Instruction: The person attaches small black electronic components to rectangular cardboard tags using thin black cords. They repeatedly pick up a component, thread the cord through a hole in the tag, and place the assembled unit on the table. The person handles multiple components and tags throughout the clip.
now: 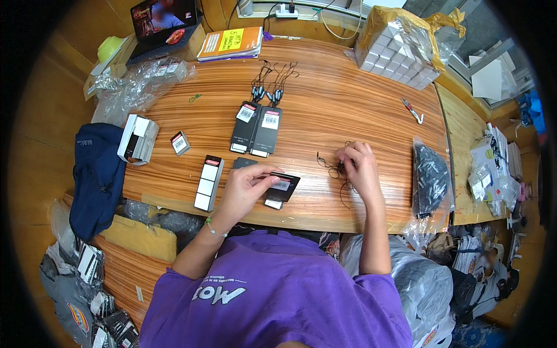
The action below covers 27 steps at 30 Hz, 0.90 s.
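Note:
My left hand, closed in a pinch, holds a black hang tag above the near edge of the table. Below it lies another dark tag with a white label. Over to the right, the fingers of my right hand are pinched on a small tangle of black strings. Beyond my left hand, two stacks of black hang tags lie side by side, their black strings stretched toward the far side. A dark grey piece sits partly behind my left hand.
Left of my hand stand a label-topped stack, a small label stack and a white box. Snips and a bag of black strings lie right. Farther back are a bagged block of white boxes, notebooks and a laptop.

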Tool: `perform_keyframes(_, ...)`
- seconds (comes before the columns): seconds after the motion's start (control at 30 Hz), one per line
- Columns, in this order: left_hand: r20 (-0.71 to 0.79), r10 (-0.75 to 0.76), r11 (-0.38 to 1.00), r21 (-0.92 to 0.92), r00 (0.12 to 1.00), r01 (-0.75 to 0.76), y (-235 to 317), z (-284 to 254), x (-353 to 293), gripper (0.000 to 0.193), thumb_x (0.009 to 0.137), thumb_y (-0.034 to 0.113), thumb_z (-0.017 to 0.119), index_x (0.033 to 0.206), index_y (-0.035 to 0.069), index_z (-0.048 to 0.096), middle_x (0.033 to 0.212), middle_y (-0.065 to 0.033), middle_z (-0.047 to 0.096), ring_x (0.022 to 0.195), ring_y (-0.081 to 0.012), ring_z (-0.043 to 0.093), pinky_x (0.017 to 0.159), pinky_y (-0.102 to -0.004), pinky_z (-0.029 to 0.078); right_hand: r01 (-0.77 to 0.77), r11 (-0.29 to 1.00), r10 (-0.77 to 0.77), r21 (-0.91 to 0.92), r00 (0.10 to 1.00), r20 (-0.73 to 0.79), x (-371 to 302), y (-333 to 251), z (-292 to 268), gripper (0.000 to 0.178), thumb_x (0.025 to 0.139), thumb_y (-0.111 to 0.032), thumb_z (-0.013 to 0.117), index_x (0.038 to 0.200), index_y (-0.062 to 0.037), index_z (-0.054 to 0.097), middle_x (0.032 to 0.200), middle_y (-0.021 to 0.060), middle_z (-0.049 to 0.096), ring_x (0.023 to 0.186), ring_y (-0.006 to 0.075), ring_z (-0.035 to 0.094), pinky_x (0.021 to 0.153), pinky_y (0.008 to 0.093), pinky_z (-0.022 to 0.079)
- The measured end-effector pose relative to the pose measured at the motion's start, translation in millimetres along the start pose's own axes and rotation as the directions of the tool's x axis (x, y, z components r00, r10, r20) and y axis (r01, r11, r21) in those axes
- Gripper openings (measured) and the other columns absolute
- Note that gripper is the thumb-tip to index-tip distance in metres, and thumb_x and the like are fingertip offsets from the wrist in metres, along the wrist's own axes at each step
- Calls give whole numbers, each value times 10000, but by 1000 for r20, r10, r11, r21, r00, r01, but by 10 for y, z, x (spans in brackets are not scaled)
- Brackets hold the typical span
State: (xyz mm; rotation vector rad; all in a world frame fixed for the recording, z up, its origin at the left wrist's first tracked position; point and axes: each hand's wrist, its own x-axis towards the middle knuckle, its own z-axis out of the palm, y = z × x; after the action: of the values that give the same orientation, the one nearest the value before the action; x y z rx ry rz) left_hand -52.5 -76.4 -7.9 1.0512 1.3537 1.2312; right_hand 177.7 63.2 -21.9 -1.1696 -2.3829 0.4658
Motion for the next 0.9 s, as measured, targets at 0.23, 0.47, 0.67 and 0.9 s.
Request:
perform_keyframes(0.23,62,-45,999,-27,997,47,-81,32,-9,170,844,3,578,1000,-56,608,941,-100,647,863,-125,612,786,-235,492,52,994,-37,-98,988,148,11,249,-5,123,699,-26,651,812,-50,609,922,78,555,890,267,497,780,360,402)
perform_keyframes(0.47,128,15,1000,9,992,-16,-37,87,43,154,860,58,572,975,-35,616,887,-58,652,818,-110,617,754,-241,501,-269,567,269,778,954,133,7,277,-148,114,744,18,612,805,-63,558,819,11,536,745,127,496,668,260,413)
perform_keyframes(0.67,331,25,994,89,943,-57,92,331,276,134,860,51,565,969,-7,618,995,-64,621,902,-128,589,787,-247,473,-155,87,267,984,955,127,-51,105,-177,178,790,-10,601,951,-38,531,793,92,623,782,139,577,734,259,426)
perform_keyframes(0.9,280,233,972,-46,931,-230,-59,642,508,137,832,81,593,930,-8,629,938,-77,638,857,-126,598,741,-252,468,-120,-56,331,991,934,132,-119,-327,27,147,815,31,569,945,-35,548,847,140,658,823,170,614,806,293,448)
